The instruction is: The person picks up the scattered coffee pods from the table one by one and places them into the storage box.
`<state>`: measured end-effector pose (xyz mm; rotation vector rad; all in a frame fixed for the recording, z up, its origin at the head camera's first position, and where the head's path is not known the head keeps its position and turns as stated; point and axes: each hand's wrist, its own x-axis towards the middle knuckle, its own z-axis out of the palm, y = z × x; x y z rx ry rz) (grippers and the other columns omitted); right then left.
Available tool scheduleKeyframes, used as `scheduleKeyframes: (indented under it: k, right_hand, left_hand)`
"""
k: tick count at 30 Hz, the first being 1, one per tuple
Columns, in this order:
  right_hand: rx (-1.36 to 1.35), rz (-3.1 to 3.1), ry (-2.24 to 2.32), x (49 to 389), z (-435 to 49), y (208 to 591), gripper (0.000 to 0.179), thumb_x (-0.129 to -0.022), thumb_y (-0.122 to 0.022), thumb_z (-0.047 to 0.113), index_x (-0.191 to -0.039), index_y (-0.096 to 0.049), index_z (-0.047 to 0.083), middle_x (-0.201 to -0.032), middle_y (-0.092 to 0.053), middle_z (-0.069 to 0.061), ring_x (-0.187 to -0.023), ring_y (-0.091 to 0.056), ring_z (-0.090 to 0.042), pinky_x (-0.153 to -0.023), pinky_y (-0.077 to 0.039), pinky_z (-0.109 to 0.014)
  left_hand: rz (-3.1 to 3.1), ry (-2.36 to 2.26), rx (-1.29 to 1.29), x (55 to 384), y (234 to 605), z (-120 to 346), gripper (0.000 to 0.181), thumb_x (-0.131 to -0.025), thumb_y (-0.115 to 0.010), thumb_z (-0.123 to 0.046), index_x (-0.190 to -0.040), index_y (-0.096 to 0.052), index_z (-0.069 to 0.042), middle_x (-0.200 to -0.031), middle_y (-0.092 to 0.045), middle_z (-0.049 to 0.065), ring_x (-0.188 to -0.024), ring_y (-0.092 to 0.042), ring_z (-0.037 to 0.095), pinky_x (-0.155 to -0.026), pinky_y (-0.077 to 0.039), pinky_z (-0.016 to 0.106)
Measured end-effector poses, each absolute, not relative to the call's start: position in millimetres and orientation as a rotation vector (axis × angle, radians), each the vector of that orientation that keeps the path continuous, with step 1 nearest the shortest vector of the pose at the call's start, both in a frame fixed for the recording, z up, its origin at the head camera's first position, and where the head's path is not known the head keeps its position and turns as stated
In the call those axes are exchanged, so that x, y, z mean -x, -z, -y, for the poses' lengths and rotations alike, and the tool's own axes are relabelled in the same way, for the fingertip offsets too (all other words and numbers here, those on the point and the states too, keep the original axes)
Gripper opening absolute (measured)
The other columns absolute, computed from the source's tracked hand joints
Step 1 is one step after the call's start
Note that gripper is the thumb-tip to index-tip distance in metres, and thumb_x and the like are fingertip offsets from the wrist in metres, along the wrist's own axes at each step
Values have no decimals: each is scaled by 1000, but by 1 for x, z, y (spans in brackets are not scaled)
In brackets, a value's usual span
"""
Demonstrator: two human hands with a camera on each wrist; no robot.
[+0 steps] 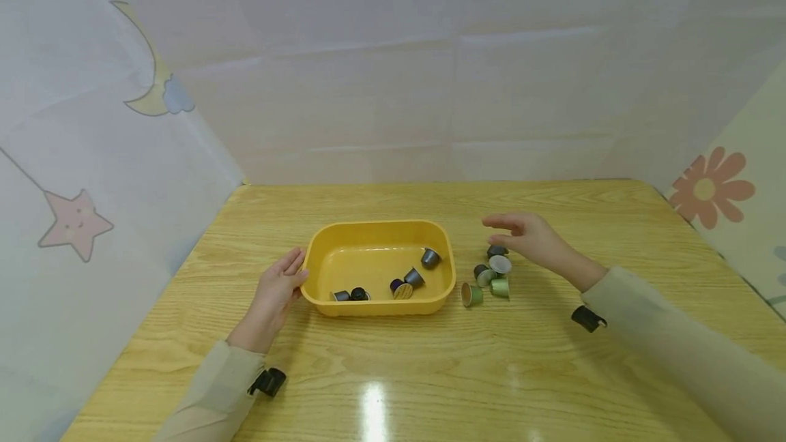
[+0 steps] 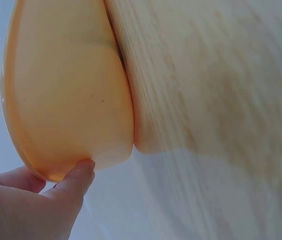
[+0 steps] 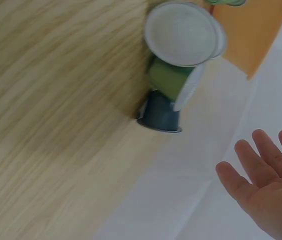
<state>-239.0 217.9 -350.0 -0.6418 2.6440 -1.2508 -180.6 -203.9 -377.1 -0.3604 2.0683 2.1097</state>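
My left hand [image 1: 279,288] rests against the left end of a yellow tub [image 1: 379,308], its fingers extended along the outside. In the left wrist view the thumb [image 2: 83,172] touches the tub's outer wall. Several coffee capsules lie inside, among them a grey capsule [image 1: 430,258] and a purple one with a gold lid [image 1: 402,290]. My right hand [image 1: 531,241] hovers, holding nothing, just beyond a cluster of loose capsules right of the tub. A dark capsule [image 3: 160,112] and a white-lidded one [image 3: 181,34] show there, plus a green capsule [image 1: 500,288].
Everything stands on a light wooden table [image 1: 393,374]. Pale printed sheets [image 1: 381,87] rise behind it and at both sides. Black bands with small devices [image 1: 268,382] sit at the sleeve cuffs.
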Motion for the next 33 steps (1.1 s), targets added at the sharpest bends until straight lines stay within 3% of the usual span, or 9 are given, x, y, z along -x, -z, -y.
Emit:
scheduleKeyframes:
  k: [4, 12, 16, 20, 24, 29, 33]
  right_hand:
    - [678, -2672, 1209, 243, -224, 356, 47, -102, -60, 14, -143, -50, -7, -148, -46, -29, -140, -37, -49, -109, -36, -66]
    - [739, -2673, 1147, 257, -237, 370, 50, -101, -62, 20, -145, -51, -2, -148, -48, -27, -140, -39, -48, -103, -44, -63]
    - [772, -2662, 1123, 262, -243, 376, 50, -102, -62, 18, -145, -49, -4, -145, -50, -28, -132, -47, -48, -99, -48, -60]
    - [797, -2645, 1077, 267, -249, 383, 50, -102, -60, 18, -146, -48, -4, -146, -50, -28, -128, -52, -47, -96, -50, -53]
    - [830, -2580, 1069, 276, -255, 390, 49, -104, -58, 19, -147, -47, -3, -150, -46, -27, -134, -46, -48, -100, -48, -58]
    - [812, -2497, 1083, 286, -262, 398, 53, -103, -59, 23, -149, -46, 1, -154, -41, -24, -140, -37, -49, -107, -39, -67]
    - [806, -2449, 1082, 292, -265, 403, 54, -102, -61, 23, -149, -46, 1, -155, -41, -22, -142, -35, -48, -110, -34, -67]
  left_hand:
    - [-2073, -2102, 362, 181, 376, 203, 62, -106, -40, 2, -161, -10, -1, -166, -18, 12, -152, -24, 27, -120, -30, 44]
    - [-2072, -2106, 358, 182, 375, 203, 62, -106, -40, 2, -160, -10, -1, -166, -18, 12, -152, -24, 27, -120, -31, 44]
    - [-2077, -2094, 349, 182, 375, 203, 62, -106, -40, 2, -160, -10, -1, -166, -18, 11, -152, -24, 27, -120, -31, 44]
    - [-2090, -2086, 355, 181, 374, 203, 63, -106, -42, 1, -161, -11, -1, -166, -19, 12, -151, -26, 27, -109, -43, 30]
    - [-2106, -2075, 350, 180, 374, 203, 63, -106, -42, 1, -160, -11, -1, -166, -20, 12, -150, -28, 28, -95, -48, 19]
    - [-2109, -2067, 347, 180, 375, 203, 63, -106, -42, 0, -161, -11, -1, -166, -20, 11, -151, -27, 27, -114, -40, 35]
    - [-2096, -2084, 346, 180, 375, 204, 63, -106, -41, 1, -160, -10, 0, -166, -19, 11, -151, -25, 28, -119, -33, 43]
